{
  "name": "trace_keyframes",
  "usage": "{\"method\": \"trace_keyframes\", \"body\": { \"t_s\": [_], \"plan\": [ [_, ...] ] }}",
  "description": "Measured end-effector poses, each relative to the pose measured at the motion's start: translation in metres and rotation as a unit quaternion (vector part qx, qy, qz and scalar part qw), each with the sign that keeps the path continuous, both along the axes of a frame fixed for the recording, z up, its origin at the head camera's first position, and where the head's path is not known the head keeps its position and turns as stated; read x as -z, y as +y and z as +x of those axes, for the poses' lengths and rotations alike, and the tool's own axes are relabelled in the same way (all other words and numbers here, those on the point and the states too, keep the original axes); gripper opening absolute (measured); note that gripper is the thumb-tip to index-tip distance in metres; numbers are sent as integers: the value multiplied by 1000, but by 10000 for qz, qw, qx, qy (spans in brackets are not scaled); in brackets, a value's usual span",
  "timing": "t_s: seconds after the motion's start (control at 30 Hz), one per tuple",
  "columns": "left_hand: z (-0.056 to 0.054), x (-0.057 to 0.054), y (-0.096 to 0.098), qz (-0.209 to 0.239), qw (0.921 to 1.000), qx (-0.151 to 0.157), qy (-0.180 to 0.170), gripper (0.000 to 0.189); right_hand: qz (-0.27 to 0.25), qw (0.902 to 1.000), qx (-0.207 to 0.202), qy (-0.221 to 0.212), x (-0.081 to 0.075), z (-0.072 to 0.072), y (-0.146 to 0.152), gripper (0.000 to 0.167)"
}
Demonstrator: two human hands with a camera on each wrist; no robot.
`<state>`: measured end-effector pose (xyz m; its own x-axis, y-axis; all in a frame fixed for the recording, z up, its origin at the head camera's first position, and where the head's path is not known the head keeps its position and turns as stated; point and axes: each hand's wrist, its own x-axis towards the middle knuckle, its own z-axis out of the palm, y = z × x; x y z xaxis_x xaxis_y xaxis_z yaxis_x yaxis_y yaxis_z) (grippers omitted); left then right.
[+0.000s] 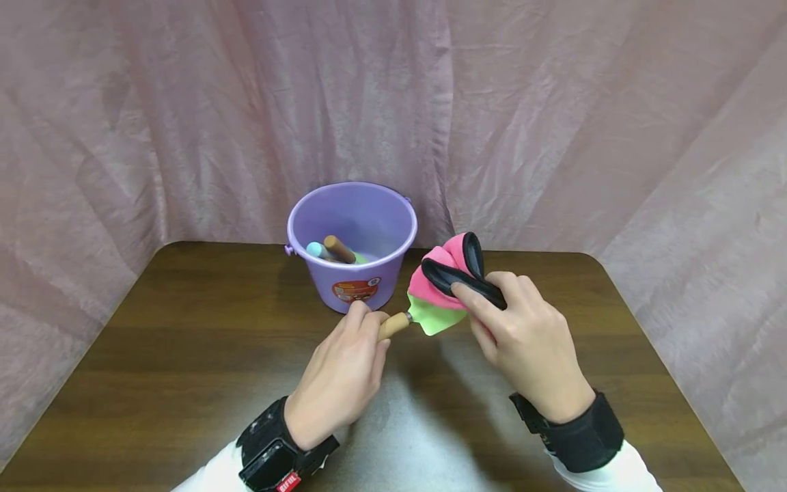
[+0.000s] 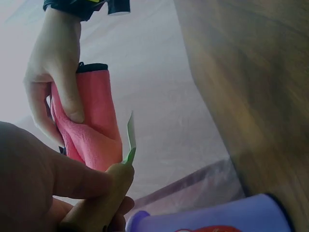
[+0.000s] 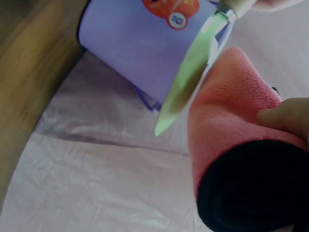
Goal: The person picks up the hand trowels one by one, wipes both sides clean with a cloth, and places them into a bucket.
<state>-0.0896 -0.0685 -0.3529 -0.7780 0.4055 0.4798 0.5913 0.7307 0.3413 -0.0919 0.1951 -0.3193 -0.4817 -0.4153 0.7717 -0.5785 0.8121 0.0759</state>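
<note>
My left hand grips the wooden handle of a small garden trowel, whose light green blade points right. A folded, fuzzy pink cloth with black edging is held in my right hand, fingers and thumb around it. The cloth overlaps the blade in the head view. In the left wrist view, the blade shows edge-on beside the cloth. From the right wrist, the broad side of the blade is visible close alongside the cloth. Both things are held up over the table.
A purple bucket stands at the back of the dark wooden table, just beyond my left hand. Inside it lean a brown wooden handle and a light blue handle. A pink curtain hangs behind the table.
</note>
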Motion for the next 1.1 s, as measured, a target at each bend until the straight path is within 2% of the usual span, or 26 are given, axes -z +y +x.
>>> {"method": "trace_keyframes", "body": {
  "t_s": [0.27, 0.43, 0.73, 1.1],
  "plan": [
    [5, -4, -4, -214, 9996, 181, 3, 27, 278, 9983, -307, 413, 5, 2, -12, 29],
    [7, -7, -7, -329, 9992, 210, -9, 26, 397, 9976, -344, 455, 5, 2, -16, 30],
    [9, -9, -10, -480, 9981, 228, 298, 24, 530, 9980, -156, 312, 9, -1, -12, 33],
    [9, -11, -13, -467, 9966, 220, 641, 25, 438, 9975, 417, 374, 8, -7, 5, 31]
  ]
}}
